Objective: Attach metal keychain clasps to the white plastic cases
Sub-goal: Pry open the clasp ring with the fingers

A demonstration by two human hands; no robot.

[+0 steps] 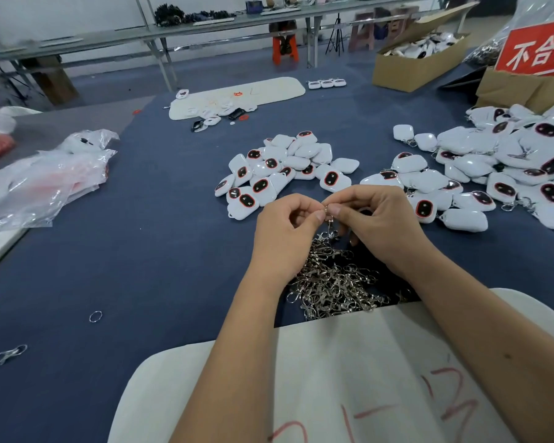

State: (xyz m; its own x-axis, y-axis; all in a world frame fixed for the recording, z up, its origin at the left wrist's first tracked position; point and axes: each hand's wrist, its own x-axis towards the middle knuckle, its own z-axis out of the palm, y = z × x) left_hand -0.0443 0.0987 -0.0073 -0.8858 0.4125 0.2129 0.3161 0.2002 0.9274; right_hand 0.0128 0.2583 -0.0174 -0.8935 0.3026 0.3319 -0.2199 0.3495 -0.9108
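1. A small silver metal keychain clasp with a split ring at its top [329, 219] hangs at the centre of the frame, pinched from both sides: the left hand [285, 231] nips the ring between thumb and forefinger, and the right hand [381, 222] does the same, its other fingers curled underneath.
2. No white case is in either hand, so this clasp is judged to be at the ring-opening stage, not yet joined to anything.
3. Directly below the hands lies a tangled heap of silver metal clasps [333, 279] on the dark blue tabletop [157, 251].
4. Just above the hands sits a pile of white rounded plastic cases with dark red-rimmed oval windows [282, 167]; no clasps show on them, so they look to be still waiting.
5. At the right of the frame a larger spread of similar white cases [493, 161] shows rings and clasps at several edges, apparently finished.
6. Plenty of work seems left.
7. A red sign with white Chinese characters [538, 49] at upper right reads "不合格", cut off by the frame edge.
8. Red handwritten marks cross the off-white mat [365, 378] at the bottom; they are not legible.
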